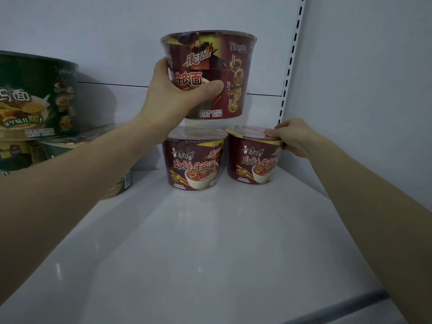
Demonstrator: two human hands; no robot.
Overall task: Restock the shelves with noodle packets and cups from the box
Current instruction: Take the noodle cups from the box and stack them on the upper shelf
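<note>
My left hand (174,93) grips a dark red noodle cup (224,66) by its side and holds it in the air just above two matching red cups. Those two stand side by side at the back of the white shelf (210,242): the left cup (195,160) and the right cup (253,157). My right hand (294,139) holds the right cup at its rim, with the thumb on the lid and the fingers curled down its right side.
Dark green noodle cups (37,97) are stacked at the back left, partly hidden by my left forearm. A slotted shelf upright (292,54) runs up the back right corner beside the white side wall. The shelf's front edge (339,307) crosses the lower right.
</note>
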